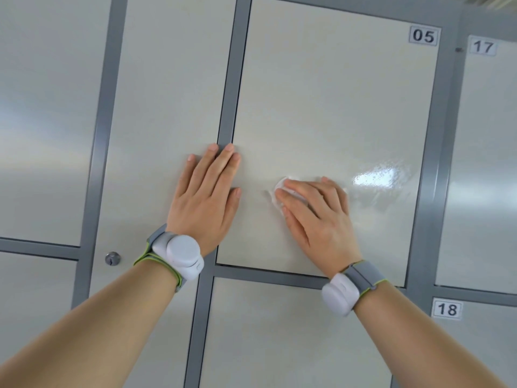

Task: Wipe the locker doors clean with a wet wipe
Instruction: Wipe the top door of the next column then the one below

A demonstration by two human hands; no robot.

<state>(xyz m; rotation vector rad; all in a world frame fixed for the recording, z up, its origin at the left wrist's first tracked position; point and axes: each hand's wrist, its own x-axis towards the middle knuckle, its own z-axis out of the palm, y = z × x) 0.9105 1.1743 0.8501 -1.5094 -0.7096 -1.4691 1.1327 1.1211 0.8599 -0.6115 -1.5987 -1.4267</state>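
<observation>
Cream laminate, framed in grey metal, is filling the view: the locker door with the 05 tag is standing straight ahead, and the wet wipe is lying bunched against its lower middle, pinned to the panel under the right hand. That hand is pressing with its fingers stretched out and pointing left and a little up, palm toward the door, not curling round the wipe, whose white edge is peeking out past the fingertips on the left. A glossy wet patch is showing just to the right of the hand, at about the same height, while the panel left of the wipe and above it is looking dry and matt. So, as a judgement, the unwiped ground is lying leftward and upward from the hand, and the coming stroke is turning on that direction, with the right hand being the one on the job. The door's long axis is running up and down, so several side-to-side passes are probably remaining. The left hand is resting flat with fingers straight and pointing up, straddling the grey frame strip between door 05 and the neighbouring door on the left, holding nothing and apparently bracing. Both wrists are wearing white sensor bands. On the right, door 17 and door 18 are showing, and a keyhole is sitting low on the neighbouring door.
</observation>
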